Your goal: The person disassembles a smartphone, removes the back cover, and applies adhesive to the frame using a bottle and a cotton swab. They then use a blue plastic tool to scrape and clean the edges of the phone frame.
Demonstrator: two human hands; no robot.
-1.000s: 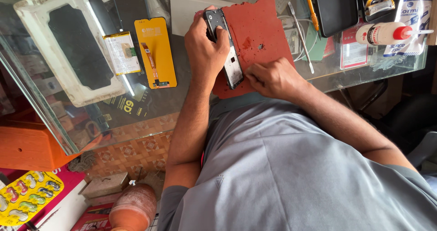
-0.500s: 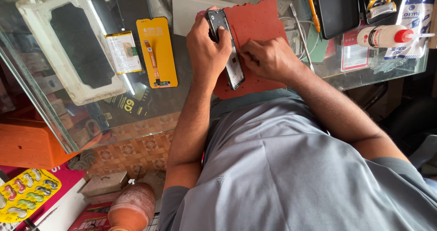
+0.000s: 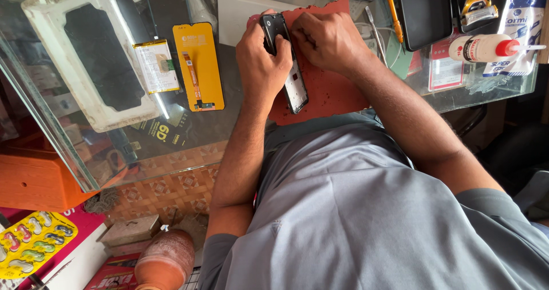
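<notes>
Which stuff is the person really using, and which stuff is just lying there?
In use:
left hand
right hand
black phone frame
red mat

Just lying there:
yellow screen panel
flat battery
white foam tray
glue bottle
yellow-handled screwdriver

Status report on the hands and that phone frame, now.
Left hand grips the phone frame over the red mat. Right hand presses at the frame's top end. Yellow screen part lies apart, nothing in the way.
</notes>
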